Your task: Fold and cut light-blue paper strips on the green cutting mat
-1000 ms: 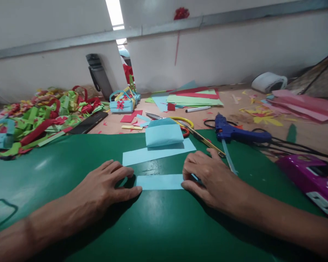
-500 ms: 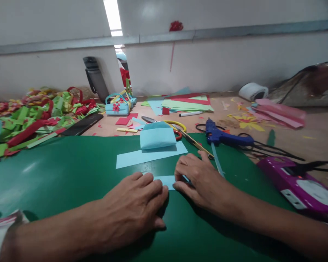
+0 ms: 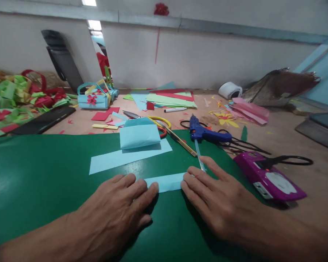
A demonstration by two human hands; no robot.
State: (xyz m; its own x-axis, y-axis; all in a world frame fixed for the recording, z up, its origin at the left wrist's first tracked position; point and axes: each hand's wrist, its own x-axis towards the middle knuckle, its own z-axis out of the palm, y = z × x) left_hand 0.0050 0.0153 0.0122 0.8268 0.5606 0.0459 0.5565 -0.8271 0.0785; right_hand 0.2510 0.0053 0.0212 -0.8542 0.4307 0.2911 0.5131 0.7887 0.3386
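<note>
1. Light-blue paper strip [image 3: 169, 183] lies on the green mat [image 3: 57, 156], between both hands.
2. Left hand [image 3: 120, 207] covers its left end, fingers bent and close together; whether they pinch it, I cannot tell.
3. Right hand [image 3: 218, 200] touches the other end, its farthest finger spread from the rest; a pinch is likewise unclear.
4. Beyond them, a folded blue piece [image 3: 140, 136] rests over a wider strip [image 3: 106, 162], near the glue gun [image 3: 207, 134].

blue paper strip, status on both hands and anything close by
Left hand pressing strip's left part; right hand on its right end. Blue paper strip flat on green mat. Glue stick right beside right hand.
</note>
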